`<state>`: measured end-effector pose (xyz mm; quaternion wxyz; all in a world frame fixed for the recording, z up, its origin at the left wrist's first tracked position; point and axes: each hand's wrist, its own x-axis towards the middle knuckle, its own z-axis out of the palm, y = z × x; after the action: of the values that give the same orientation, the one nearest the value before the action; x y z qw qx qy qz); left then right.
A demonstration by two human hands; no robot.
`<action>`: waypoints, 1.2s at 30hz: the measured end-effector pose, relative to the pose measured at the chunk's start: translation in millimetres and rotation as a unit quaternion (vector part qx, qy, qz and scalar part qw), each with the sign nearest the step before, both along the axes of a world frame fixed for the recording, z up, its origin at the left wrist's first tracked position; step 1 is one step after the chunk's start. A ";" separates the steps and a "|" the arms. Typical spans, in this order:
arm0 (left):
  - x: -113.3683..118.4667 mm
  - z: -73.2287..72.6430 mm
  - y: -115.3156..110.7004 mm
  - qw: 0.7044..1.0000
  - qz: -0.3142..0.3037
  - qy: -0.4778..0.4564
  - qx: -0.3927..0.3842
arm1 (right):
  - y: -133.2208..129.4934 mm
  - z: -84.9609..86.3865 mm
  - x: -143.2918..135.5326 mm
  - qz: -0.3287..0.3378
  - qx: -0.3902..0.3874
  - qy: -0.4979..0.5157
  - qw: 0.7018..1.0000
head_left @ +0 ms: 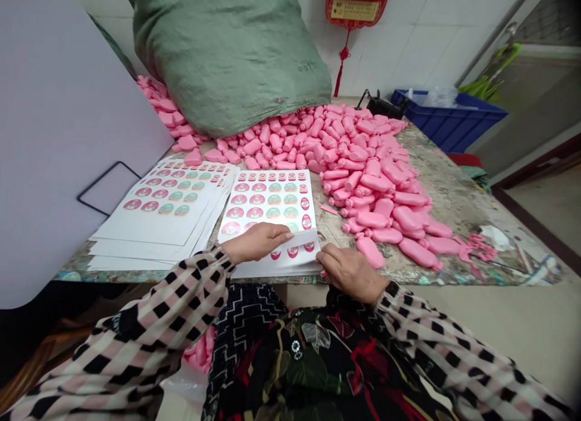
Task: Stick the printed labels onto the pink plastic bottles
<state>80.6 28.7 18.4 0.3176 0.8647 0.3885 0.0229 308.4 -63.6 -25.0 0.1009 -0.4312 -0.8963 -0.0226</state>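
Observation:
A white sticker sheet (267, 191) with rows of pink and green round labels lies in front of me at the table's near edge. Across its lower part, my left hand (256, 241) has its fingers together, gripping a raised, folded strip of the sheet. My right hand (351, 271) pinches the sheet's lower right edge between thumb and fingers. Under the left hand, some labels are hidden. To the right of the sheet spreads a large heap of pink plastic bottle-shaped pieces (376, 185); one pink piece (370, 252) lies close beyond my right hand.
A stack of similar sticker sheets (149, 227) lies at left, below a big white panel (77, 124) and a black wire loop (109, 188). Behind stands a bulging green sack (231, 58). A blue crate (454, 118) is at the far right. Pink scraps (479, 248) lie on the worn table (458, 197).

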 end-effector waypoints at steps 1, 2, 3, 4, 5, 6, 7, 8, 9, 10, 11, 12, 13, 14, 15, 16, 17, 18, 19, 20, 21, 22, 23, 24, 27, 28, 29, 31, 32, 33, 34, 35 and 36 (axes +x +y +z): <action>-0.2 -0.4 -1.7 1.000 -0.002 0.001 0.009 | 2.7 1.7 -1.3 -0.013 0.007 0.005 1.000; -0.7 -0.7 -3.7 1.000 -0.004 0.001 0.016 | 5.6 4.3 -2.9 -0.026 0.011 0.011 1.000; -1.5 -0.7 -6.2 1.000 -0.006 0.000 0.021 | 8.8 7.5 -4.6 -0.036 0.010 0.018 0.999; -2.6 -0.6 -9.1 1.000 -0.009 -0.002 0.021 | 12.1 11.2 -6.4 -0.044 0.006 0.025 0.999; -3.9 -0.2 -12.3 1.000 -0.016 -0.005 0.017 | 15.4 15.0 -8.1 -0.050 -0.001 0.031 0.998; -5.2 0.4 -15.6 1.000 -0.028 -0.009 0.010 | 18.6 18.8 -9.6 -0.053 -0.009 0.036 0.998; -6.3 1.0 -18.9 0.999 -0.042 -0.014 0.006 | 21.6 22.2 -10.8 -0.056 -0.017 0.041 0.997; -7.0 1.5 -21.9 0.998 -0.054 -0.017 0.007 | 24.3 25.1 -11.7 -0.058 -0.025 0.045 0.997; -7.3 1.8 -24.4 0.998 -0.062 -0.017 0.013 | 26.5 27.4 -12.1 -0.060 -0.031 0.052 0.996; -7.1 2.0 -26.1 0.998 -0.062 -0.013 0.025 | 28.1 29.0 -12.1 -0.060 -0.036 0.060 0.996; -6.4 2.1 -26.8 0.998 -0.056 -0.003 0.038 | 28.8 29.9 -11.8 -0.062 -0.039 0.073 0.995; -5.3 2.3 -26.4 0.998 -0.047 0.010 0.048 | 28.6 30.1 -11.0 -0.068 -0.036 0.090 0.993; -4.0 2.6 -24.8 0.998 -0.041 0.021 0.052 | 27.1 29.8 -10.0 -0.080 -0.026 0.111 0.990; -2.6 3.3 -22.2 0.998 -0.038 0.030 0.051 | 24.6 29.0 -8.9 -0.094 -0.014 0.128 0.987; -1.4 4.3 -18.7 0.998 -0.038 0.036 0.046 | 21.1 27.8 -7.6 -0.104 -0.003 0.139 0.985; -0.4 5.7 -14.6 0.998 -0.039 0.039 0.042 | 16.8 26.3 -6.3 -0.105 0.004 0.138 0.985; 0.4 7.5 -10.0 0.998 -0.042 0.039 0.034 | 12.2 24.7 -5.1 -0.095 0.002 0.123 0.988; 0.9 9.5 -5.2 0.998 -0.046 0.038 0.021 | 7.5 23.1 -3.9 -0.075 -0.010 0.096 0.993; 1.3 11.6 -0.3 0.998 -0.051 0.037 0.007 | 3.3 21.6 -2.9 -0.051 -0.027 0.062 0.996; 1.5 13.6 4.5 0.998 -0.056 0.036 -0.009 | -0.3 20.1 -2.1 -0.031 -0.044 0.027 0.998; 1.6 15.3 9.0 0.997 -0.062 0.034 -0.023 | -3.1 18.8 -1.5 -0.018 -0.058 -0.003 0.998; 1.8 16.8 13.1 0.997 -0.067 0.033 -0.035 | -4.9 17.6 -1.1 -0.012 -0.068 -0.028 0.997; 1.9 17.9 16.8 0.996 -0.072 0.032 -0.046 | -5.8 16.6 -0.9 -0.008 -0.073 -0.046 0.996; 2.1 18.8 19.8 0.995 -0.076 0.033 -0.055 | -5.9 15.9 -0.7 -0.004 -0.075 -0.059 0.995; 2.7 20.0 25.1 0.992 -0.079 0.038 -0.087 | -3.4 15.9 -0.4 0.026 -0.075 -0.078 0.994; 2.8 20.1 25.7 0.992 -0.078 0.039 -0.092 | -2.0 16.6 -0.2 0.040 -0.075 -0.079 0.993; 2.8 20.1 25.8 0.992 -0.077 0.039 -0.093 | -0.5 17.7 0.0 0.051 -0.073 -0.077 0.993; 2.6 19.8 25.3 0.992 -0.077 0.035 -0.091 | 3.2 20.4 0.4 0.063 -0.062 -0.072 0.993; 2.3 19.5 24.8 0.992 -0.077 0.032 -0.091 | 5.4 21.9 0.4 0.062 -0.052 -0.067 0.994; 2.1 19.3 24.3 0.992 -0.078 0.028 -0.092 | 7.9 23.4 0.3 0.056 -0.040 -0.058 0.996; 1.9 19.2 23.8 0.992 -0.077 0.024 -0.095 | 10.6 24.8 0.0 0.045 -0.027 -0.046 0.998; 1.7 19.2 23.3 0.992 -0.074 0.021 -0.100 | 13.6 26.0 -0.6 0.031 -0.015 -0.032 0.999; 1.6 19.4 22.7 0.992 -0.069 0.019 -0.106 | 16.6 27.0 -1.5 0.015 -0.004 -0.018 1.000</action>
<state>82.2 51.4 37.8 0.4008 0.8513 0.3338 -0.0565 306.9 -47.0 2.1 0.0834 -0.4180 -0.9043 -0.0248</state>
